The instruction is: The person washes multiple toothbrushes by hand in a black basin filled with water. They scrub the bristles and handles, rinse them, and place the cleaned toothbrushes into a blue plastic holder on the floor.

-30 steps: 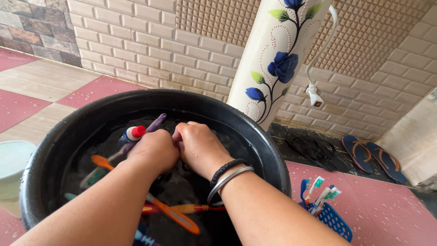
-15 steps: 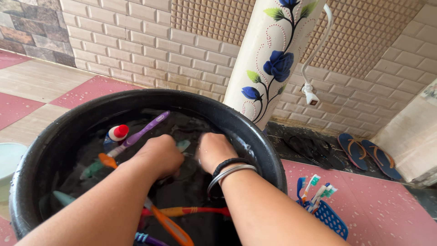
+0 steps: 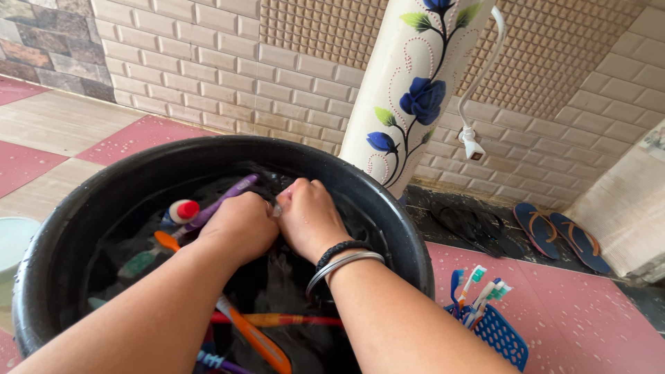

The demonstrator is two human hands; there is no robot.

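both hands [image 3: 277, 221] clutch a wet purple toothbrush [image 3: 223, 201].

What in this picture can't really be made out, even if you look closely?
Head view, the only one:
- What the left hand and right hand grip: both fists are closed together and cover it.
- The bottom of the black tub: dark water and both forearms hide it.
- The purple toothbrush: its lower end goes behind the left hand.
- The blue basket: its lower part is cut off by the bottom edge.
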